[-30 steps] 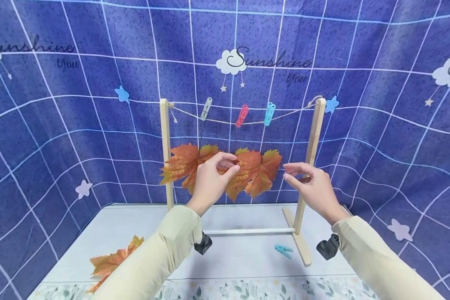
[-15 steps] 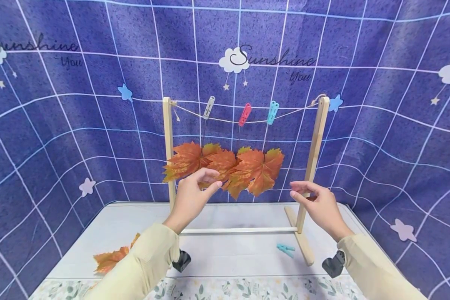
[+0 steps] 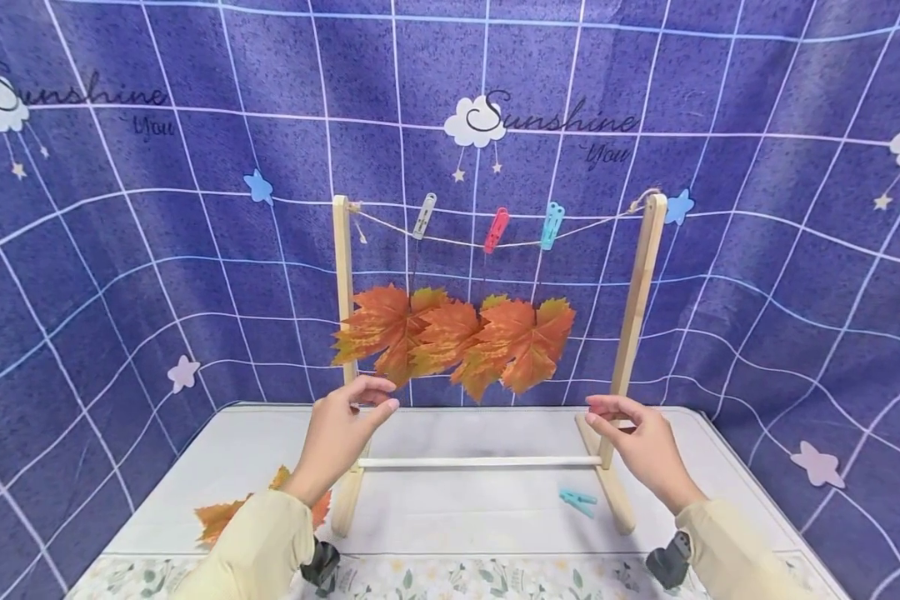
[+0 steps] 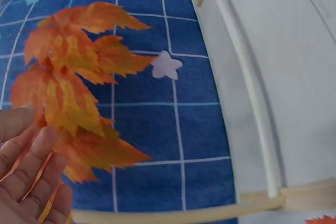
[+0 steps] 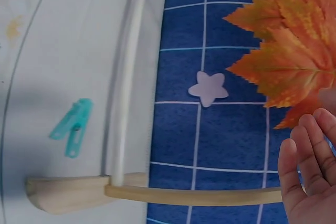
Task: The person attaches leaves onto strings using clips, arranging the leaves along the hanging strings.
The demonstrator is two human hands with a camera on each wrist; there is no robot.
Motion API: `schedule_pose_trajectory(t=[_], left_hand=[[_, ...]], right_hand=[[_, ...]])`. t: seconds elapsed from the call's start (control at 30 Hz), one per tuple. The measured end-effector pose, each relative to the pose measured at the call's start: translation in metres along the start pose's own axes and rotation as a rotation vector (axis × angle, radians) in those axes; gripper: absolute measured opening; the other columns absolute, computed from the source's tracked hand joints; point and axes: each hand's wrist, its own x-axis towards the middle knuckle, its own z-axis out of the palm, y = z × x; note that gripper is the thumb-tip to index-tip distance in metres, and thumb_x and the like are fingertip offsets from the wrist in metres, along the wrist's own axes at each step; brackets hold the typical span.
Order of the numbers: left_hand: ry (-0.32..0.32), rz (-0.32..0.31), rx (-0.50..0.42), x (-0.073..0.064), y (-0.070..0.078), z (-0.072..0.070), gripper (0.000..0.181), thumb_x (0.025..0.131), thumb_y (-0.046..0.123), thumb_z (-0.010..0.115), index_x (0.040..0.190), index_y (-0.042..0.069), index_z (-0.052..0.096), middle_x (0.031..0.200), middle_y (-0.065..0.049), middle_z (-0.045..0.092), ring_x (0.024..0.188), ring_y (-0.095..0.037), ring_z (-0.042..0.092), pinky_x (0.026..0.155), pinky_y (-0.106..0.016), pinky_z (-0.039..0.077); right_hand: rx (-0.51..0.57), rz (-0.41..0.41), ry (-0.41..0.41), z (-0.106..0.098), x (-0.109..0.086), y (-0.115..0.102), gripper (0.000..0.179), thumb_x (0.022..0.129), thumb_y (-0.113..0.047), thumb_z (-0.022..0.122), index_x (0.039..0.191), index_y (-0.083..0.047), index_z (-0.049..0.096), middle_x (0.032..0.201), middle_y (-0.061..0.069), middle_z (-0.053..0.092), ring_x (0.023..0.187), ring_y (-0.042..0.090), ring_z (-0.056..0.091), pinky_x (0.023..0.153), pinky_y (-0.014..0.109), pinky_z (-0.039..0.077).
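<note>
Three orange autumn leaves hang side by side from a string (image 3: 450, 241) tied between two wooden posts. A grey clothespin (image 3: 424, 217) holds the left leaf (image 3: 390, 325), a red clothespin (image 3: 497, 231) the middle leaf (image 3: 450, 332), and a blue clothespin (image 3: 552, 226) the right leaf (image 3: 525, 337). My left hand (image 3: 345, 433) hovers below the left leaf, fingers loosely bent and holding nothing. Off to the right, my right hand (image 3: 641, 442) is in front of the right post (image 3: 637, 300), likewise holding nothing. In the right wrist view its fingers (image 5: 310, 150) look relaxed.
Another orange leaf (image 3: 221, 518) lies on the white table (image 3: 457, 517), partly behind my left sleeve. A loose teal clothespin (image 3: 578, 502) lies near the right foot of the stand. A white crossbar (image 3: 480, 462) joins the stand's feet. Behind hangs a blue grid-patterned cloth (image 3: 450, 50).
My left hand has moved left and down, away from the hanging leaves, uncovering the middle one. My right hand has lowered slightly. The leaves still hang from the string.
</note>
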Motion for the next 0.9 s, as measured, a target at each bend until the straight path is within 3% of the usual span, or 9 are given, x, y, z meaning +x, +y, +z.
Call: schedule_pose_trajectory(t=[0.37, 0.53, 0.9], left_hand=[[0.004, -0.109, 0.039, -0.026, -0.042, -0.012, 0.014, 0.094, 0.015, 0.075, 0.108, 0.012, 0.074, 0.092, 0.001, 0.074, 0.093, -0.019, 0.067, 0.081, -0.037, 0.046], [-0.001, -0.113, 0.073, -0.035, -0.055, -0.015, 0.015, 0.092, 0.012, 0.075, 0.107, 0.01, 0.075, 0.091, 0.0, 0.075, 0.092, -0.02, 0.068, 0.084, -0.042, 0.047], [-0.111, -0.173, 0.122, -0.059, -0.086, -0.018, 0.02, 0.091, 0.017, 0.078, 0.11, 0.013, 0.076, 0.097, 0.0, 0.076, 0.098, -0.025, 0.069, 0.088, -0.047, 0.051]], right_hand=[[0.003, 0.055, 0.003, 0.011, -0.014, 0.021, 0.023, 0.093, -0.011, 0.074, 0.114, 0.0, 0.074, 0.094, 0.007, 0.073, 0.087, 0.002, 0.061, 0.075, 0.019, 0.051], [0.006, 0.095, -0.003, 0.013, -0.019, 0.029, 0.023, 0.092, -0.01, 0.074, 0.114, 0.0, 0.074, 0.094, 0.007, 0.073, 0.086, 0.001, 0.061, 0.074, 0.018, 0.051], [-0.022, 0.163, -0.021, 0.027, -0.031, 0.049, 0.024, 0.09, -0.013, 0.077, 0.111, -0.002, 0.075, 0.093, 0.003, 0.073, 0.087, 0.002, 0.062, 0.079, 0.02, 0.051]])
